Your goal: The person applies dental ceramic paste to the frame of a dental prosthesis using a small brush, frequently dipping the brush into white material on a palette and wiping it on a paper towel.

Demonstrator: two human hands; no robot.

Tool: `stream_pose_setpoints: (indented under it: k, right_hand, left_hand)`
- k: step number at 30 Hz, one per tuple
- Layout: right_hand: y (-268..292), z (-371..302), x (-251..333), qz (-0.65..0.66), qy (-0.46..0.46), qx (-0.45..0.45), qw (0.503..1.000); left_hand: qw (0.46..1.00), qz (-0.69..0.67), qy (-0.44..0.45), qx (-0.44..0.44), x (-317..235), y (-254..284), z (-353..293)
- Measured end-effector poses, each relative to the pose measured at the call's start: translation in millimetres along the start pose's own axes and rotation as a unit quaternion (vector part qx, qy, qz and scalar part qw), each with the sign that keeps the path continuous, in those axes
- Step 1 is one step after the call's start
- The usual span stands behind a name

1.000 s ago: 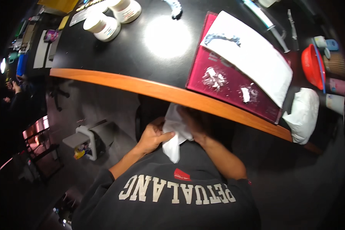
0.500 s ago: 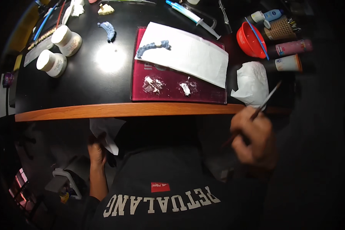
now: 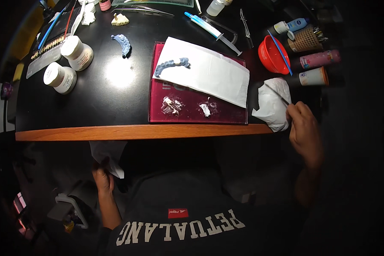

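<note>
My right hand is closed round a thin brush, whose front end lies over a crumpled white tissue at the table's right front edge. Below the front edge on the left, my left hand grips a white paper sheet that hangs in shadow. A dark red glass slab lies in the middle, bearing two smears of white paste. Across its upper part rests a folded white paper pad. On the pad sits a blue-grey dental arch model with one pale tooth.
Two white jars stand at left, near a second blue dental model. A red bowl with a blue stick across it is at right, beside a paper cup and a woven holder. A blue syringe lies at the back.
My right hand has moved right and up, bringing the brush from above the table edge onto the tissue. My left hand and its paper have shifted slightly down and left in view.
</note>
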State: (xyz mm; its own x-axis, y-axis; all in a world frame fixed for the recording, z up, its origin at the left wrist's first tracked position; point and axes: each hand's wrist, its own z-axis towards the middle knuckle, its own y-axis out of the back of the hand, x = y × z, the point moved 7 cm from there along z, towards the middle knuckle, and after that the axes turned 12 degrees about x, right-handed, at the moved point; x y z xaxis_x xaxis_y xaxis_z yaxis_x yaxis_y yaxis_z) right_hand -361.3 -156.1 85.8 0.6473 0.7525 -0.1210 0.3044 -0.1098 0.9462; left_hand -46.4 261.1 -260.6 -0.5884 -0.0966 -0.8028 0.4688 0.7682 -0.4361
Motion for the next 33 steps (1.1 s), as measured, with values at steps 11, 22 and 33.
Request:
stream_pose_setpoints:
  k: [11,22,33]
  right_hand:
    - [-10.7,2.2,-13.7,0.12,0.023,-0.07,0.99]
    - [-169.3,-53.8,85.8,0.382,0.136,0.397,0.824]
    - [-349.5,-178.2,80.2,0.371,-0.219,0.473,0.769]
  left_hand:
    - [0.997,0.064,-0.026,0.02,-6.3,28.2,5.5]
    - [0.999,0.027,0.003,-0.04,-10.3,50.3,-18.2]
    - [0.996,0.01,0.077,-0.049,-9.7,64.1,-14.5]
